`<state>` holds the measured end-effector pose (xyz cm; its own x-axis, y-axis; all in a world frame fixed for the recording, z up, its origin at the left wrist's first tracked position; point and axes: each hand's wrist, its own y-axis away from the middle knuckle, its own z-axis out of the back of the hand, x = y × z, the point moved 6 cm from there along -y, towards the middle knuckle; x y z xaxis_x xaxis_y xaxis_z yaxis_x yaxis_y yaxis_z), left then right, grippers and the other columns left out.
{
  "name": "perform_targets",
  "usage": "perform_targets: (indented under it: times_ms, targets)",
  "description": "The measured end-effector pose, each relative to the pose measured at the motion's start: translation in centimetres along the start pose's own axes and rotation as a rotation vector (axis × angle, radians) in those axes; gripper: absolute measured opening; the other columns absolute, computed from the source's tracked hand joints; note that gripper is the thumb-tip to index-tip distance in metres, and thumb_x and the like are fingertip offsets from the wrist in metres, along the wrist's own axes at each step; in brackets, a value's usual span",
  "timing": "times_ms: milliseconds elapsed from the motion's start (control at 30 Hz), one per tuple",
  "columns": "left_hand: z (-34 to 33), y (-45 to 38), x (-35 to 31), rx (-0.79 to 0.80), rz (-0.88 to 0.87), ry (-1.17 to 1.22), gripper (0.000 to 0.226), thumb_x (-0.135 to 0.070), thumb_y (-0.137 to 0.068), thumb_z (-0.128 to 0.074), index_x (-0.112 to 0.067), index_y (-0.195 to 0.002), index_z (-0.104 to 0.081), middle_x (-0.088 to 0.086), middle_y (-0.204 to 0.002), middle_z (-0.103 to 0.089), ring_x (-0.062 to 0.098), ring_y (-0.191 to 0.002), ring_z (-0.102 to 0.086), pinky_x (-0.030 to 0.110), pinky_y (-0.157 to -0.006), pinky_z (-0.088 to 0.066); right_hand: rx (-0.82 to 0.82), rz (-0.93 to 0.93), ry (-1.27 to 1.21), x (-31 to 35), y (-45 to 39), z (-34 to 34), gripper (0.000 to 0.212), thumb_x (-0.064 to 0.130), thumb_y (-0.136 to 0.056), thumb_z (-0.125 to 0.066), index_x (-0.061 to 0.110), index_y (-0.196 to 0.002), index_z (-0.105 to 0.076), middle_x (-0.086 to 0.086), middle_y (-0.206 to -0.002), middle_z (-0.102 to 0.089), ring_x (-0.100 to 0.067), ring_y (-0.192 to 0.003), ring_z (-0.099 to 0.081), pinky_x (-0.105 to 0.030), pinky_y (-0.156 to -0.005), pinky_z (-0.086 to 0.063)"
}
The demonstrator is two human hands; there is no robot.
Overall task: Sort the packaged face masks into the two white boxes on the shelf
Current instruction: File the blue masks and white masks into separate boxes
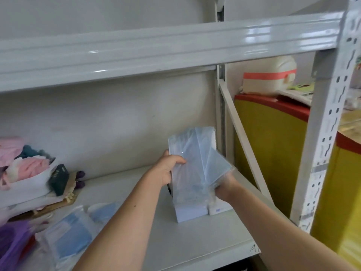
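Two white boxes stand side by side on the grey shelf (195,241): a larger left box (190,214) and a smaller right box (219,209). Several blue face masks in clear packets (197,165) stand fanned out above the boxes. My left hand (168,169) grips the packets' left edge, thumb on the front. Lower on the right side, my right hand (224,186) holds the packets from behind, its fingers partly hidden by the plastic. More packaged blue masks (72,233) lie in a loose pile at the shelf's front left.
A white bag of pink and teal cloth (25,173) and a dark green box (59,178) sit at the left. A purple bag (11,247) lies at the front left. The upper shelf beam (175,47) hangs overhead. Yellow drums (273,145) stand beyond the shelf post.
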<state>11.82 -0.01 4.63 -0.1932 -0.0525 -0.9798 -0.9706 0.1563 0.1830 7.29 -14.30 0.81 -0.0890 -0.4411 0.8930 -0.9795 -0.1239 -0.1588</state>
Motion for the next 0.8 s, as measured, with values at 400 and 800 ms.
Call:
perform_targets:
  times_ms: [400,800]
  targets:
    - [-7.6,-1.0,-0.6,0.043,-0.238,-0.055,0.083,-0.004,-0.069,-0.075,-0.032,-0.134,-0.032,0.004,-0.12,-0.057,0.027,-0.107,-0.059,0.044,-0.09,-0.053,-0.312,-0.316,0.225,5.5,1.3,3.7,0.056,0.019,-0.071,-0.081,0.008,-0.12,-0.057,-0.015,-0.104,-0.068,-0.033,-0.093,-0.066,-0.05,-0.078,-0.056]
    - [-4.7,-1.3,3.0,-0.321,-0.315,-0.375,0.044,-0.005,-0.093,-0.043,-0.012,-0.136,-0.042,0.011,-0.134,-0.051,0.026,-0.118,-0.051,0.028,-0.094,-0.039,-0.786,0.212,0.794,10.8,-1.3,4.4,0.047,0.017,-0.086,-0.063,0.021,-0.124,-0.037,-0.002,-0.106,-0.054,-0.023,-0.09,-0.058,-0.038,-0.068,-0.057]
